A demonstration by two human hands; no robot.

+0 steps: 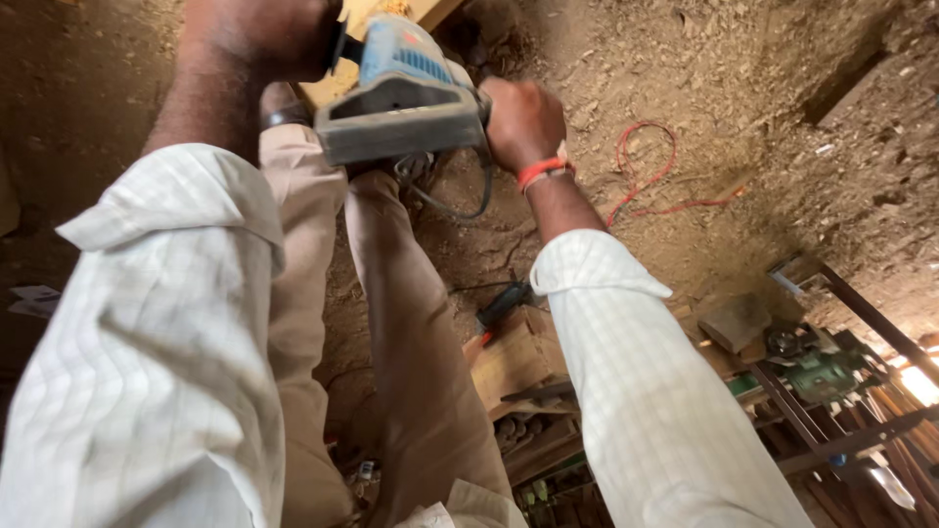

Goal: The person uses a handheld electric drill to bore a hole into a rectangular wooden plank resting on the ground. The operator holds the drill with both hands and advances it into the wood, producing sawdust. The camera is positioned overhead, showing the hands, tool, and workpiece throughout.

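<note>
A blue and grey power tool point(401, 93) sits at the top middle, pressed against a pale wooden plank point(357, 20). My left hand point(264, 34) is closed around the tool's black front knob at the top left. At the tool's right side, my right hand point(523, 122) grips the rear handle; an orange band circles that wrist. A black cord point(460, 200) loops down from the tool. Both arms wear white checked sleeves, and my beige trouser legs run beneath the tool.
A red wire point(646, 171) lies on the sawdust-covered dirt floor at right. Wooden blocks point(514, 357) and a small hand tool point(499, 308) lie below centre. A metal rack point(841, 391) with tools and scrap stands at the lower right.
</note>
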